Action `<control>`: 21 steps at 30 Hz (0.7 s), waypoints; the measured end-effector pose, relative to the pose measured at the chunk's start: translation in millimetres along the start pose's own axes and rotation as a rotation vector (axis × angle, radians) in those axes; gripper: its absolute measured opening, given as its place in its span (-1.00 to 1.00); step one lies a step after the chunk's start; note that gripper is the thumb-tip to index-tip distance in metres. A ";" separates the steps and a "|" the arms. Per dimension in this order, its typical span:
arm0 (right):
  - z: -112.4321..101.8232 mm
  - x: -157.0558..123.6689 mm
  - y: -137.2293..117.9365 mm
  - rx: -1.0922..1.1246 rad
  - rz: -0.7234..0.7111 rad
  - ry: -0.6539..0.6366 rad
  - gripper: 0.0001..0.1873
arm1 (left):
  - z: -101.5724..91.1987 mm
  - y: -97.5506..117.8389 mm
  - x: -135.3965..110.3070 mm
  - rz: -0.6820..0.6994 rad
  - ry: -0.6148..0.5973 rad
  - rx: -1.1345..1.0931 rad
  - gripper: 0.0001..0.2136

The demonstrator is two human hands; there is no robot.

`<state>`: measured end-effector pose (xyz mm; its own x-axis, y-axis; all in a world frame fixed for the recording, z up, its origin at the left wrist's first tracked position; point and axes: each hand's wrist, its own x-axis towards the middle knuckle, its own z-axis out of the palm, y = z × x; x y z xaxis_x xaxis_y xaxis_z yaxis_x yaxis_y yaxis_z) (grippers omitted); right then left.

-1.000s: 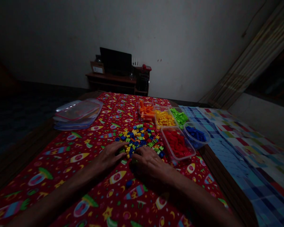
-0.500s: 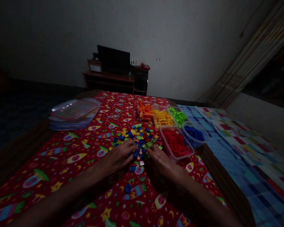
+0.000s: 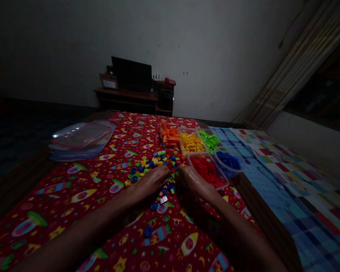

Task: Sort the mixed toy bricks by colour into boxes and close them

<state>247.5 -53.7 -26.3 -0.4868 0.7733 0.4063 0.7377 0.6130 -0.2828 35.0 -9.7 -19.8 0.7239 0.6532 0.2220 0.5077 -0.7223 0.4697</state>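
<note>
Blk monitor (image 3: 132,73) on desk (image 3: 127,94), brn box (image 3: 108,82) to L, red phone (image 3: 170,81) to R; curtain (image 3: 286,77) far R, checked cloth (image 3: 308,173) nearer.

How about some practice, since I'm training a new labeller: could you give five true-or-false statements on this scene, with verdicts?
1. The round tub holds blue bricks. True.
2. The stack of lids lies right of the loose pile. False: it lies to the pile's left.
3. The red bricks sit nearer the person than the yellow bricks. True.
4. The left hand is in the yellow bricks. False: it is at the loose pile, with the right hand close by.
5. The orange bricks lie left of the green bricks. True.
</note>
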 end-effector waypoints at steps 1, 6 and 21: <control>2.0 5.5 0.4 -0.010 0.000 -0.028 -0.73 | -1.4 -1.4 -0.8 -0.014 0.019 -0.019 -0.85; 4.9 28.0 -9.6 -0.038 -0.048 -0.164 -0.87 | -14.9 -11.3 -5.0 -0.208 0.093 -0.172 -0.79; 0.9 62.6 -29.9 0.406 0.222 -0.218 -0.56 | -21.5 -5.9 -5.6 -0.497 0.197 -0.586 -0.45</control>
<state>194.5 -23.4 6.9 -0.4569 0.8814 0.1200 0.6145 0.4103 -0.6738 17.9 -4.2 -5.5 0.3531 0.9355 -0.0103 0.3811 -0.1337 0.9148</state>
